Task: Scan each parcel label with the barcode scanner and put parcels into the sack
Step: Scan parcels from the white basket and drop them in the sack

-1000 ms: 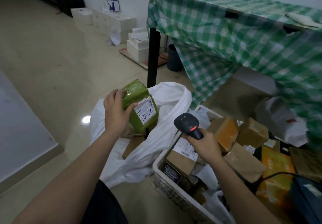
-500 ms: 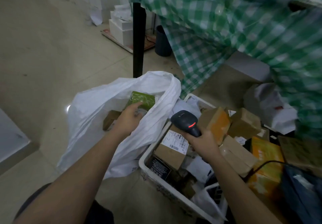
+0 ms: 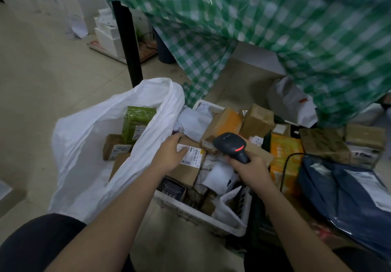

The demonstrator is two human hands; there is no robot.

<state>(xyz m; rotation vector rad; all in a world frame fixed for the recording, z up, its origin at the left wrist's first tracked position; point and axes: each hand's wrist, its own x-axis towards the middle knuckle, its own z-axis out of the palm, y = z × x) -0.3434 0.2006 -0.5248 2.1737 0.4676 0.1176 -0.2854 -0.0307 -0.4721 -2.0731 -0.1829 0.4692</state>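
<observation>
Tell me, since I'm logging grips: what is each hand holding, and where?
The right hand grips the black barcode scanner by its handle. The left hand holds nothing; its fingers rest on the labelled brown cardboard parcel.

green checked cloth (image 3: pixel 275 38) hangs off table, black leg (image 3: pixel 128 45) at its left edge. white boxes (image 3: pixel 106 36) stacked on tile floor (image 3: pixel 42 70) behind leg, on a flat board (image 3: pixel 146 54). dark bin (image 3: pixel 165 53) under table. white bag (image 3: pixel 289 102) on floor beneath cloth, right side
</observation>
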